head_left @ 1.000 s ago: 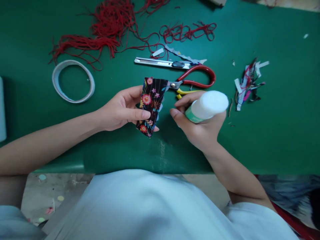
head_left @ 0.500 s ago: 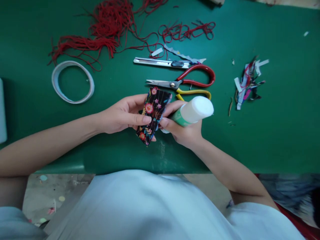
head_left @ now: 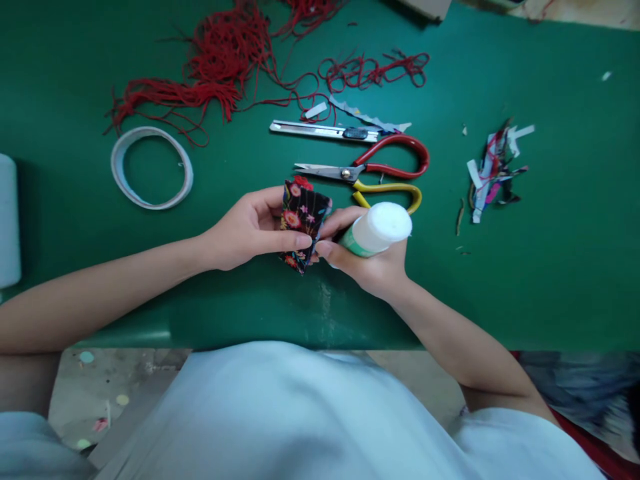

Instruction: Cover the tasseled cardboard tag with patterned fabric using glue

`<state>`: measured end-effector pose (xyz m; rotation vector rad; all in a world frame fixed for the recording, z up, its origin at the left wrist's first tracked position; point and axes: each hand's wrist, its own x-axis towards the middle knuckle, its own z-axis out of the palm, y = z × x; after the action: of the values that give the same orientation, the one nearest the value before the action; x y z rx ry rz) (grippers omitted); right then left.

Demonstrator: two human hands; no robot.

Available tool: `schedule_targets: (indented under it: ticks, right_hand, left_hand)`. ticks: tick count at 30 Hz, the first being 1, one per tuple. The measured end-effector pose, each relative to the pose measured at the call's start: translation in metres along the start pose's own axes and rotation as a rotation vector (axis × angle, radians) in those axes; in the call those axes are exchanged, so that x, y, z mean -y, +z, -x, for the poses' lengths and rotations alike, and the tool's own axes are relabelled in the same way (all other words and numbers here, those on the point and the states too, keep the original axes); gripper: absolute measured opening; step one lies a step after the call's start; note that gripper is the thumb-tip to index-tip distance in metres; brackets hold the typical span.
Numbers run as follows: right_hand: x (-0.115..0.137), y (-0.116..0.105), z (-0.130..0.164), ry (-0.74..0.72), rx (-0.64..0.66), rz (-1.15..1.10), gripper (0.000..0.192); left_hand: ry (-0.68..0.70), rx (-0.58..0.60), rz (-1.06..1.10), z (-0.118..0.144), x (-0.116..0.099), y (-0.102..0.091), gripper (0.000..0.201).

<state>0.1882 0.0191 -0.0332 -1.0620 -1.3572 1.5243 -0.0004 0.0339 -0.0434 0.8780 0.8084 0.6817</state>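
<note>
My left hand [head_left: 250, 230] is closed on a small folded piece of black floral fabric [head_left: 304, 217], thumb across its front and fingers behind. My right hand [head_left: 377, 267] grips a white glue bottle with a green label [head_left: 383, 227], its broad white base tilted up toward me. The bottle's tip end is hidden behind the right fingers. Thumb and forefinger of the right hand meet the fabric's right edge; whether they pinch it I cannot tell. Just beyond the hands lie scissors [head_left: 346, 173] with one red and one yellow handle.
A box cutter [head_left: 325, 131] lies beyond the scissors, near a jagged fabric strip [head_left: 367, 117]. Red cords [head_left: 227, 50] are heaped at the back. A tape roll [head_left: 116, 167] rests at left, and fabric scraps [head_left: 487, 173] lie at right on the green table [head_left: 565, 280].
The floral fabric has turned and tilted in my left hand, showing a shorter face and a red flower at its top edge. The glue bottle has shifted slightly left and its base faces me more.
</note>
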Motion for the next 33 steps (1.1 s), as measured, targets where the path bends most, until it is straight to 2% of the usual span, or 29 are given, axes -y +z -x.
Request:
schedule_targets:
  ticks: [5, 10, 13, 16, 20, 27, 30, 33]
  right_hand:
    - [0.0, -0.001, 0.001, -0.053, -0.008, 0.083, 0.012]
    - [0.002, -0.005, -0.001, -0.064, -0.047, 0.147, 0.02]
    - [0.003, -0.013, -0.002, -0.107, -0.079, 0.342, 0.018]
    - [0.004, -0.024, 0.0, -0.231, -0.044, 0.637, 0.023]
    - [0.002, -0.033, 0.001, -0.499, 0.012, 0.936, 0.036]
    - [0.0, -0.04, -0.006, -0.826, 0.033, 1.153, 0.037]
    - [0.0, -0.041, -0.006, -0.883, 0.031, 1.247, 0.034]
    - [0.001, -0.042, -0.004, -0.861, 0.013, 1.288, 0.03]
  left_hand:
    - [0.071, -0.056, -0.084, -0.001, 0.002, -0.003, 0.041]
    - [0.041, -0.119, -0.005, -0.002, -0.003, 0.001, 0.049]
    - [0.015, -0.114, 0.041, -0.002, -0.006, 0.003, 0.049]
    - [0.021, -0.136, 0.047, -0.001, -0.006, 0.002, 0.049]
    - [0.085, -0.187, -0.05, -0.001, -0.001, -0.001, 0.046]
    - [0.136, -0.306, -0.152, -0.002, 0.003, -0.002, 0.037]
    - [0.142, -0.301, -0.16, -0.001, 0.002, -0.002, 0.034]
    - [0.132, -0.283, -0.139, -0.001, 0.001, -0.001, 0.031]
